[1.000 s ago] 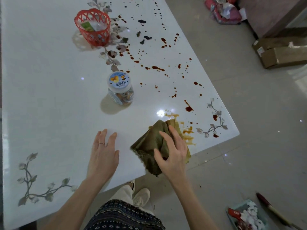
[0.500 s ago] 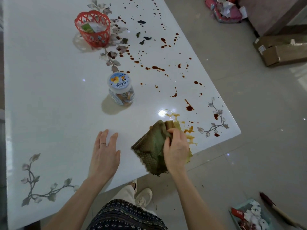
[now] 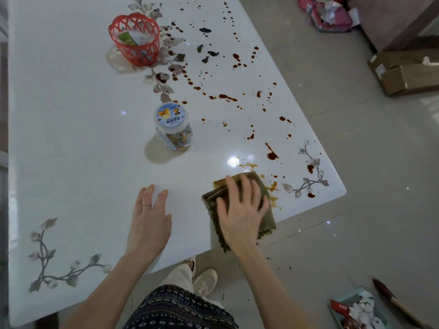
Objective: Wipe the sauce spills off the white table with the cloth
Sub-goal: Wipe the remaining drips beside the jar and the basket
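Head view, right hand: my right hand (image 3: 242, 210) lies flat on the cloth (image 3: 268, 223). My fingers (image 3: 245, 186) are spread wide and press down on it, not curled round it. The hand is blurred, so I cannot tell whether the thumb hooks the cloth's left edge.

Head view, left hand: my left hand (image 3: 149, 219) rests palm down on the bare tabletop (image 3: 71, 138), left of the cloth and apart from it. Its fingers are straight and hold nothing.

Cloth: olive green and folded into a thick pad. It sits at the near right edge of the tabletop, with its near corner hanging over the edge.

Sauce by the cloth: thin, streaky orange-brown smears (image 3: 272, 186) lie just right of the pad and just beyond it.

Sauce farther off: dark red drops (image 3: 226, 97) are scattered from the near right corner to the far edge, and they look untouched. A few dark flecks (image 3: 205, 30) lie among them.

Obstacles: a lidded jar (image 3: 173, 125) stands left of the drops. A red basket (image 3: 135, 40) stands at the far left of them, with drops close beside it.

Progress: early, I judge. Only the patch under and around the cloth looks worked, and even there a smear remains.

Left to do: nearly the whole trail, from the near right corner outward to the far end.
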`<state>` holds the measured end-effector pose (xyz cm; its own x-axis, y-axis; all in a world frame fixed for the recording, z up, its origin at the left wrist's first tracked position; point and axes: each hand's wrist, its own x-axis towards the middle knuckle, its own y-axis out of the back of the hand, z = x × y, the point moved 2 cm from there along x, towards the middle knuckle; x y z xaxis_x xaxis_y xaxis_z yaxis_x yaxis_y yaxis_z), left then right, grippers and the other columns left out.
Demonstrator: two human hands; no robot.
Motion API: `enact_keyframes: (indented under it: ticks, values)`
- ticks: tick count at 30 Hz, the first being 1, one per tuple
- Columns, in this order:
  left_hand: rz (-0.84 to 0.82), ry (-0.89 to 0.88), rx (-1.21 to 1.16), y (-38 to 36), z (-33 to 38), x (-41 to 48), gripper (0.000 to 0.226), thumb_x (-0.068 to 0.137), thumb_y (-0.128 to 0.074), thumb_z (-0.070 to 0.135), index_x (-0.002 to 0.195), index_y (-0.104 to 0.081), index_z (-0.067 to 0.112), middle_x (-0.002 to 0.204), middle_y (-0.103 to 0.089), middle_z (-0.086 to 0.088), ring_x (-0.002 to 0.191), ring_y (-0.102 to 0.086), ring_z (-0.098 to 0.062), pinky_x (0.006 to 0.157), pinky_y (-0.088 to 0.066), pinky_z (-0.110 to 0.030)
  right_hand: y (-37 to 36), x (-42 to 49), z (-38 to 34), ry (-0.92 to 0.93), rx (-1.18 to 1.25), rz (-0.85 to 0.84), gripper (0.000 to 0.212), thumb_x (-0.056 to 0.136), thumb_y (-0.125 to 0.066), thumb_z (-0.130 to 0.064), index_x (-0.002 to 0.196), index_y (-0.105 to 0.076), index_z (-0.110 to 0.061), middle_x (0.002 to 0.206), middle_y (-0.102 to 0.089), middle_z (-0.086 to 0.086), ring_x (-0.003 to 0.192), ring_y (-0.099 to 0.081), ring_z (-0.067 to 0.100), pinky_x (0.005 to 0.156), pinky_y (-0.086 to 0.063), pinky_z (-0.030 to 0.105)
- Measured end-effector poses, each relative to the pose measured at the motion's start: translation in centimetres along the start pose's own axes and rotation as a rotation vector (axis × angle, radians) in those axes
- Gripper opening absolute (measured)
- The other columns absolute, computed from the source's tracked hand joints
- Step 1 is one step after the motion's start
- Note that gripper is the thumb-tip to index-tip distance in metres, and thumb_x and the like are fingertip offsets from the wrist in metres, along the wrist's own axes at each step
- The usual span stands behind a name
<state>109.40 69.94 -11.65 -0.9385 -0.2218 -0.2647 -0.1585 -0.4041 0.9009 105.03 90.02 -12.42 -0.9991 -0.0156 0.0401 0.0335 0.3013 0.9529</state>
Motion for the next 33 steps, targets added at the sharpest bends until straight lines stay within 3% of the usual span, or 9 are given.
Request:
enact_keyframes:
  ticks: [2,6,12,17,22,29,33]
  values:
    - [-0.007,0.002,-0.014,0.0,0.1,0.0,0.057,0.091,-0.049,0.019,0.143,-0.025,0.016,0.154,-0.007,-0.013,0.142,0.001,-0.028,0.113,-0.025,-0.043,-1.6,0.2,0.5,0.124,-0.154,-0.092,0.055,0.096,-0.037,-0.051,0.146,-0.042,-0.032,0.155,-0.036,0.006,0.145,-0.026,0.034,0.112,-0.02,0.064]
    - [-0.008,0.009,-0.012,0.1,0.2,-0.1,0.056,0.092,-0.047,0.018,0.143,-0.024,0.016,0.154,-0.006,-0.014,0.142,0.002,-0.028,0.115,-0.022,-0.043,-2.4,2.3,0.9,0.094,-0.199,-0.11,0.056,0.098,-0.033,-0.052,0.15,-0.036,-0.032,0.159,-0.03,0.004,0.148,-0.02,0.033,0.114,-0.018,0.063]
    - [0.004,0.009,-0.018,0.2,0.4,0.0,0.056,0.092,-0.047,0.019,0.143,-0.023,0.016,0.154,-0.006,-0.014,0.142,0.002,-0.027,0.116,-0.018,-0.041,-2.3,-0.6,2.8,0.316,-0.206,-0.141,0.051,0.1,-0.032,-0.048,0.149,-0.037,-0.037,0.16,-0.031,-0.002,0.148,-0.024,0.028,0.111,-0.026,0.059]
    - [0.0,0.013,-0.008,0.2,0.4,0.0,0.056,0.091,-0.048,0.018,0.142,-0.026,0.015,0.153,-0.008,-0.014,0.142,0.0,-0.029,0.116,-0.019,-0.042,-2.4,2.6,2.4,0.133,-0.2,-0.055,0.048,0.099,-0.032,-0.044,0.146,-0.042,-0.037,0.155,-0.036,-0.003,0.144,-0.027,0.027,0.106,-0.028,0.06]
    - [-0.006,0.006,-0.007,0.2,0.3,0.0,0.056,0.091,-0.049,0.019,0.143,-0.026,0.016,0.153,-0.008,-0.014,0.142,0.0,-0.028,0.114,-0.022,-0.043,-1.8,-0.6,4.5,0.314,-0.189,-0.058,0.048,0.098,-0.039,-0.046,0.145,-0.045,-0.037,0.154,-0.04,-0.003,0.142,-0.034,0.027,0.106,-0.03,0.055]
    - [-0.011,0.018,-0.016,0.2,0.3,-0.2,0.057,0.092,-0.048,0.019,0.143,-0.024,0.017,0.154,-0.006,-0.012,0.142,0.002,-0.027,0.114,-0.023,-0.044,-1.5,2.1,6.4,-0.092,-0.16,0.041,0.054,0.097,-0.03,-0.052,0.147,-0.04,-0.035,0.156,-0.036,0.001,0.146,-0.024,0.032,0.111,-0.016,0.069]
    - [-0.004,0.027,-0.005,0.1,0.8,0.0,0.056,0.091,-0.047,0.018,0.143,-0.026,0.014,0.153,-0.008,-0.015,0.142,0.001,-0.029,0.114,-0.022,-0.045,-2.6,-2.0,4.6,-0.039,-0.164,0.059,0.056,0.096,-0.038,-0.053,0.148,-0.042,-0.032,0.156,-0.036,0.004,0.146,-0.025,0.035,0.11,-0.013,0.069]
